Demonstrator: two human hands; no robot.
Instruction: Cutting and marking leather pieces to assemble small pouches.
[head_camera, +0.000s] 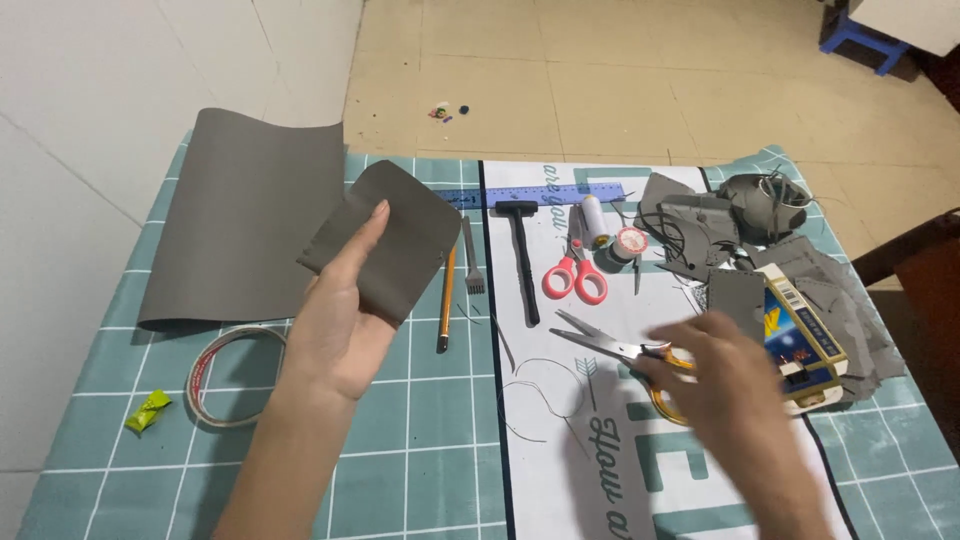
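My left hand (340, 320) holds up a folded grey leather piece (395, 235) with rounded corners, thumb on its front, above the teal cutting mat (430, 420). My right hand (725, 375), blurred, hovers with fingers spread over the yellow-handled scissors (620, 350) lying on the white printed sheet (570, 440); it touches or nearly touches their handles, I cannot tell which.
A large grey leather sheet (240, 215) lies at back left, a tape roll (225, 375) and green wrapper (148, 410) near it. Pencil (445, 295), pricking fork (472, 260), black hammer (522, 255), red scissors (575, 275), thread spools (612, 235), blue ruler (545, 195), a box (805, 335) and leather scraps (740, 220) fill the right.
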